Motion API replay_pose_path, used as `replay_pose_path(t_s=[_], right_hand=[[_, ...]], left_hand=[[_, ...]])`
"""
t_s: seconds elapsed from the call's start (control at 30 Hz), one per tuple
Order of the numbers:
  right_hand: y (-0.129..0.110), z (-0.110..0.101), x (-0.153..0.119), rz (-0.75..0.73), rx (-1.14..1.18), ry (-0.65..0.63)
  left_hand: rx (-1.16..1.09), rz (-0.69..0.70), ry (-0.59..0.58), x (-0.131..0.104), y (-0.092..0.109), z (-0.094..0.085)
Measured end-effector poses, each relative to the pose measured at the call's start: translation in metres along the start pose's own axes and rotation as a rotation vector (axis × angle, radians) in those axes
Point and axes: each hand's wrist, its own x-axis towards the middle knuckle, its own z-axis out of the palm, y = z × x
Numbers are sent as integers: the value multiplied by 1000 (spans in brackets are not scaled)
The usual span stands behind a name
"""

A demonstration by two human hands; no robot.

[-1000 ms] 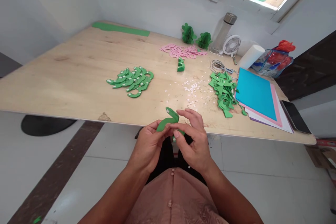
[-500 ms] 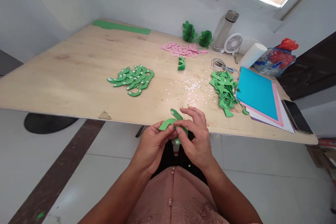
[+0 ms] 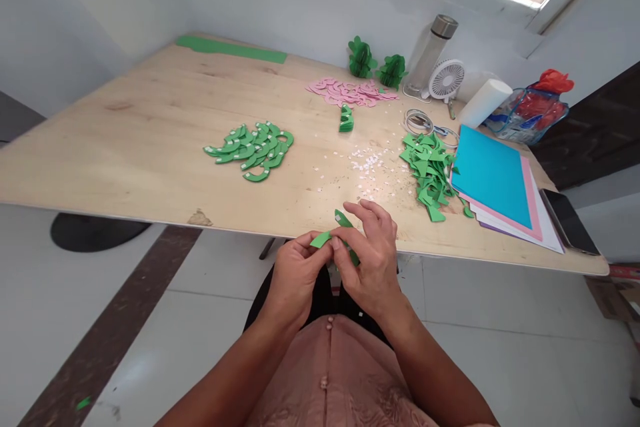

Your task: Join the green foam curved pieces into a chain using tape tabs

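Observation:
Just in front of the table's near edge, my left hand (image 3: pixel 300 270) pinches a green curved paper piece (image 3: pixel 321 239) between thumb and fingers. My right hand (image 3: pixel 369 250) meets it, its thumb and index finger closed on green paper at the same spot, the other fingers raised. A green paper end with a white square (image 3: pixel 342 217) sticks up behind the right fingers. My fingers hide most of the paper, so I cannot tell whether it is one piece or two. A pile of green arc-shaped pieces with white squares (image 3: pixel 255 150) lies to the left on the table.
Green paper scraps (image 3: pixel 427 170) and scattered white bits (image 3: pixel 369 163) lie on the table (image 3: pixel 150 120). Pink cutouts (image 3: pixel 345 92) and green paper trees (image 3: pixel 361 59) are farther back. Tape rolls (image 3: pixel 418 122), blue sheets (image 3: pixel 493 173), a phone (image 3: pixel 569 220), a fan (image 3: pixel 447 80) and a bottle (image 3: pixel 433 53) stand or lie right.
Less of the green paper shows between my hands; the piece has turned and its upper end has shifted right. Both hands stay pinched together at nearly the same place.

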Motion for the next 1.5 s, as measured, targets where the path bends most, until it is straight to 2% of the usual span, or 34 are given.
replay_pose_path(t_s=[0.37, 0.63, 0.83, 1.0, 1.23, 1.37, 1.5], right_hand=[[0, -1, 0, 65, 97, -17], [-1, 2, -2, 45, 50, 25], [-1, 1, -2, 38, 21, 17], [0, -1, 2, 13, -44, 1], [5, -6, 9, -50, -88, -159], [7, -14, 14, -126, -102, -270], [7, -22, 20, -166, -91, -349]], left_hand=[[116, 166, 57, 1, -3, -3], [173, 195, 37, 1, -1, -3], [368, 389, 119, -2, -1, -3], [464, 439, 107, -2, -3, -3], [557, 479, 89, -3, -4, -3], [561, 484, 84, -3, -5, -4], [661, 541, 58, -2, -9, -7]])
